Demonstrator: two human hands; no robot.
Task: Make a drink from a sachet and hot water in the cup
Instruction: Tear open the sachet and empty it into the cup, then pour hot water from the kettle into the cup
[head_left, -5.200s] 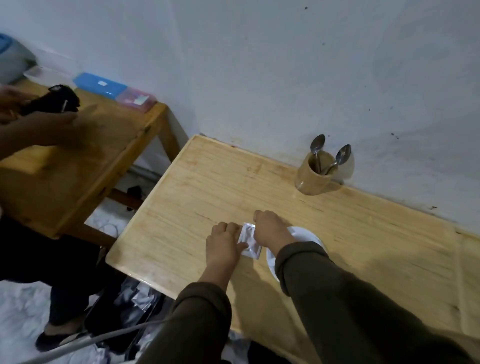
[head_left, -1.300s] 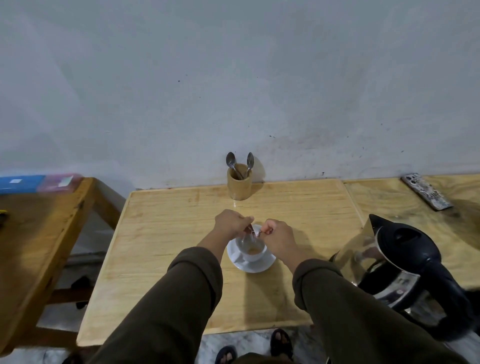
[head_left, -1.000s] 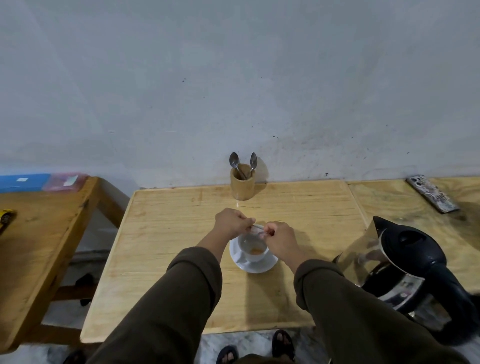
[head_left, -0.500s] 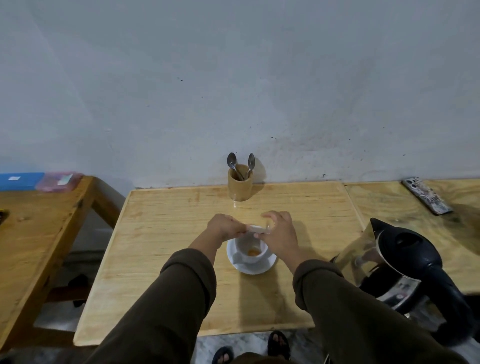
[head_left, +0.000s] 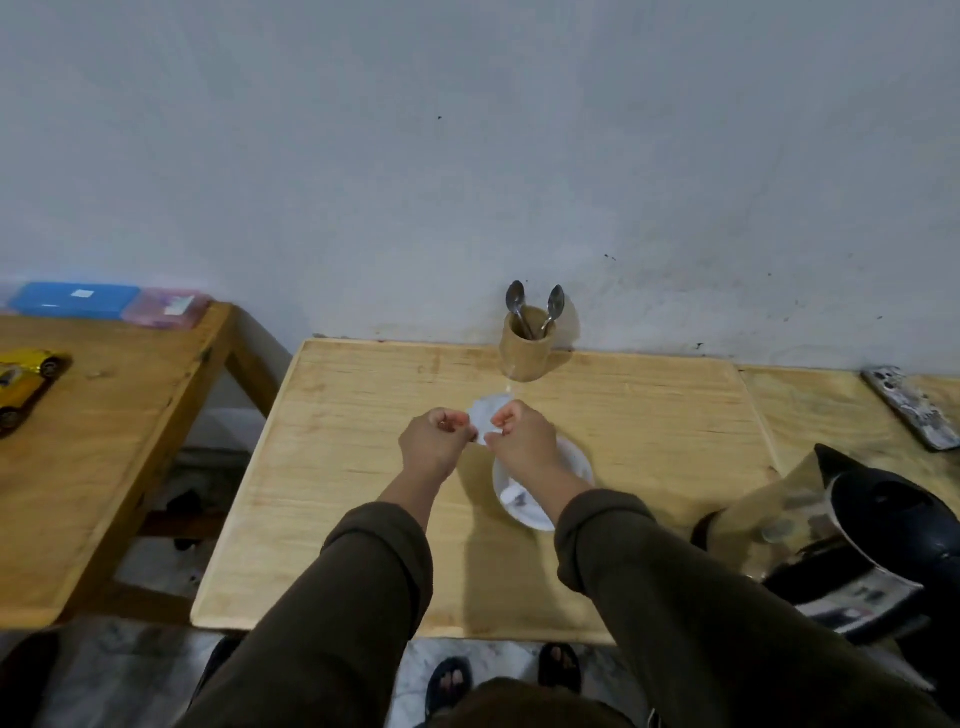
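Left hand (head_left: 434, 446): fist-like, fingers (head_left: 451, 422) curled and pinched on the left edge of the sachet.
Right hand (head_left: 522, 440): likewise curled, fingers (head_left: 506, 417) pinched on the right edge of the sachet.
Sachet (head_left: 487, 414): pale, crumpled, held between the two hands above the worktop; upper part rising clear of the knuckles, lower part hidden behind them.
Cup (head_left: 515, 497): white, on the saucer, directly under the right wrist and largely covered by it; contents not visible.
Saucer (head_left: 575, 461): white, flat on the worktop, just nearer the camera than the sachet.
Worktop (head_left: 363, 415): light wood, set against a grey wall.
Spoon holder (head_left: 525, 349): tan cylinder at the far edge, beyond the hands, near the wall.
Spoons (head_left: 516, 301): two, bowls up, leaning apart in the holder.
Kettle (head_left: 878, 540): black lid and handle, at the right edge, well apart from the cup.
Phone (head_left: 911, 413): patterned case, lying far right.
Side table (head_left: 93, 441): separate, left; blue box (head_left: 75, 300) and pink box (head_left: 166, 307) at its far edge, yellow toy car (head_left: 23, 379) at the frame's left margin.
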